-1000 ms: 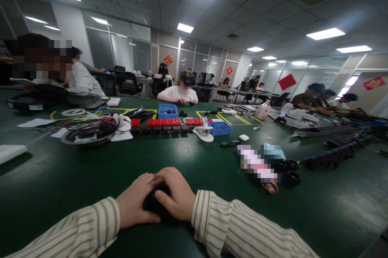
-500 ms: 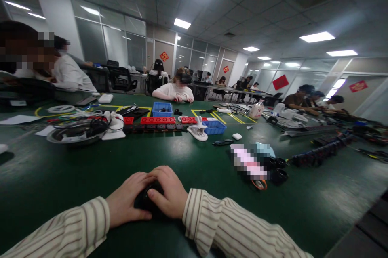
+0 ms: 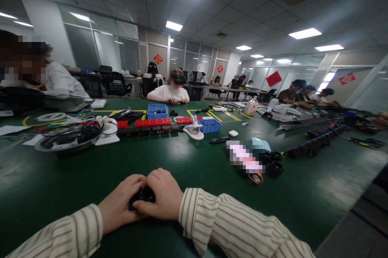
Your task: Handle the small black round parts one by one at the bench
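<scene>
Both my hands rest close together on the green table (image 3: pixel 194 169) near its front edge. My left hand (image 3: pixel 119 203) and my right hand (image 3: pixel 162 195) are cupped around a small black object (image 3: pixel 143 196), fingers curled over it. Most of the object is hidden between the hands, so I cannot name it. Striped sleeves cover both forearms.
Further out lie a metal bowl of cables (image 3: pixel 65 139), red and black power strips (image 3: pixel 151 124), two blue bins (image 3: pixel 157 110), a white clip stand (image 3: pixel 192 129) and dark round parts (image 3: pixel 273 163) at the right. Several people sit around the table and at far desks.
The view has swung slightly rightward, so the table items sit further left. My hands stay clasped on the black object, with my right thumb shifted a little over it.
</scene>
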The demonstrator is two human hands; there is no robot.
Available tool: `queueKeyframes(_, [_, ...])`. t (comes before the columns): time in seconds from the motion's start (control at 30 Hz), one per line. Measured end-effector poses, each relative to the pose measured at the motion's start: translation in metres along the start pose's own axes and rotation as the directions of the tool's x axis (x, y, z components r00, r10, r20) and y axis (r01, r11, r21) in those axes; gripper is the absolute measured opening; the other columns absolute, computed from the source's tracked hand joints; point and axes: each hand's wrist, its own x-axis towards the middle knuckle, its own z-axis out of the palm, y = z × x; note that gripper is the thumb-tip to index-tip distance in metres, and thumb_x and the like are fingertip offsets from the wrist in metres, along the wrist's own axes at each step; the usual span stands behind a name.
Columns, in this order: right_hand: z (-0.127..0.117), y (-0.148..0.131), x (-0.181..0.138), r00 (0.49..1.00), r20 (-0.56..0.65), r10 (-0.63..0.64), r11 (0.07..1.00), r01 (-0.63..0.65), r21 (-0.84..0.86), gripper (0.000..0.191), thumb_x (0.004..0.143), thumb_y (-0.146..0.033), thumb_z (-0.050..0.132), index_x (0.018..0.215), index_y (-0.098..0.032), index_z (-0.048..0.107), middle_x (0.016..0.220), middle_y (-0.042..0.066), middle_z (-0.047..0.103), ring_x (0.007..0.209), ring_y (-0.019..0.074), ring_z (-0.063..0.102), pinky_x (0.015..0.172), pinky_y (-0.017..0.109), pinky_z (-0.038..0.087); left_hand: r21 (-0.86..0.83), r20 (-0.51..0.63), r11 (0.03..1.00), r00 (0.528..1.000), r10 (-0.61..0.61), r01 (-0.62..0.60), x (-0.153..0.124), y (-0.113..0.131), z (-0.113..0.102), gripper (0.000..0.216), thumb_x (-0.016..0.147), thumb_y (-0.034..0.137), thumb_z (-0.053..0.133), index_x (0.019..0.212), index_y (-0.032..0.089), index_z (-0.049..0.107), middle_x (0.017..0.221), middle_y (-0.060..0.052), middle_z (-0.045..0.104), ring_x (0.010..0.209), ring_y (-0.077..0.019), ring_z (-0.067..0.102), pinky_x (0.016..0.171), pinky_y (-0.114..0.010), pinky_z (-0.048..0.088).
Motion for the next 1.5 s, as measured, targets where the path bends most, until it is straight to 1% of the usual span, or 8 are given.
queueKeyframes(0.23, [-0.001,0.005,0.001,0.974,0.046,-0.223,0.966,0.214,0.147,0.016,0.067,-0.022,0.057,0.082,-0.02,0.051,0.087,0.0,0.062,0.086,0.0154,0.053,0.082,0.028,0.039,-0.093,0.07,0.996,0.997,-0.009,0.015,0.002,0.001,-0.001,0.027,0.059,0.019,0.06,0.086,0.019,0.057,0.101,-0.006,0.053,0.096,-0.0246,0.05,0.09,-0.038,0.043])
queueKeyframes(0.4, [0.001,0.008,-0.001,0.952,0.05,-0.302,0.932,0.284,0.225,0.02,0.071,-0.022,0.048,0.091,-0.021,0.052,0.094,0.001,0.063,0.099,0.0153,0.053,0.09,0.029,0.036,-0.09,0.088,0.996,0.996,-0.003,0.011,0.002,-0.004,0.002,0.032,0.06,0.023,0.06,0.092,0.021,0.058,0.098,-0.004,0.056,0.095,-0.0245,0.051,0.09,-0.038,0.043])
queueKeyframes(0.53, [-0.001,0.009,-0.001,0.971,-0.044,-0.236,0.951,0.24,0.194,0.035,0.073,-0.034,0.056,0.103,-0.017,0.049,0.097,0.004,0.061,0.098,0.0169,0.052,0.091,0.03,0.035,-0.116,0.077,0.993,0.997,-0.008,0.017,0.0,-0.009,0.003,0.042,0.062,0.033,0.063,0.101,0.02,0.055,0.102,-0.005,0.056,0.094,-0.0248,0.052,0.087,-0.038,0.044])
queueKeyframes(0.7, [0.0,0.009,-0.001,0.997,-0.069,-0.025,0.996,0.031,0.086,0.041,0.076,-0.049,0.056,0.1,-0.016,0.049,0.091,0.004,0.057,0.084,0.017,0.05,0.075,0.03,0.038,-0.043,0.062,0.997,0.996,-0.068,0.071,-0.001,-0.006,0.002,0.047,0.058,0.038,0.069,0.099,0.021,0.056,0.103,-0.005,0.056,0.1,-0.0279,0.05,0.09,-0.043,0.042])
queueKeyframes(0.93, [-0.001,-0.003,-0.001,1.0,-0.007,0.015,0.998,-0.015,-0.054,0.036,0.072,-0.05,0.061,0.083,-0.017,0.054,0.081,0.002,0.055,0.077,0.0157,0.047,0.068,0.028,0.036,-0.038,0.074,0.998,0.996,-0.041,0.044,0.001,0.006,-0.003,0.033,0.061,0.024,0.061,0.093,0.018,0.056,0.099,-0.007,0.055,0.095,-0.0244,0.051,0.087,-0.039,0.043])
queueKeyframes(1.13, [0.001,-0.002,-0.002,0.98,0.03,-0.195,0.981,0.194,0.026,0.017,0.07,-0.023,0.054,0.086,-0.018,0.057,0.092,0.002,0.062,0.086,0.0158,0.052,0.079,0.028,0.038,-0.044,0.062,0.999,0.998,-0.026,0.029,0.0,0.004,-0.001,0.031,0.059,0.019,0.057,0.09,0.019,0.057,0.098,-0.004,0.055,0.097,-0.0237,0.051,0.09,-0.038,0.042])
queueKeyframes(1.33, [0.006,0.007,-0.002,0.906,0.045,-0.421,0.897,0.409,0.167,0.018,0.074,-0.021,0.042,0.086,-0.019,0.055,0.097,0.001,0.064,0.104,0.0109,0.051,0.094,0.025,0.033,-0.072,0.067,0.997,0.998,0.016,-0.011,0.0,-0.006,0.006,0.036,0.061,0.022,0.057,0.097,0.021,0.056,0.1,-0.004,0.056,0.097,-0.0237,0.053,0.091,-0.037,0.043])
queueKeyframes(1.5, [0.003,0.003,-0.004,0.979,-0.108,-0.174,0.968,0.19,0.162,0.038,0.074,-0.044,0.055,0.101,-0.018,0.051,0.103,0.005,0.058,0.099,0.0174,0.05,0.089,0.031,0.037,-0.09,-0.034,0.994,0.998,0.057,-0.059,-0.005,-0.015,0.011,0.057,0.063,0.042,0.064,0.114,0.023,0.046,0.116,-0.007,0.051,0.104,-0.0266,0.049,0.093,-0.04,0.041])
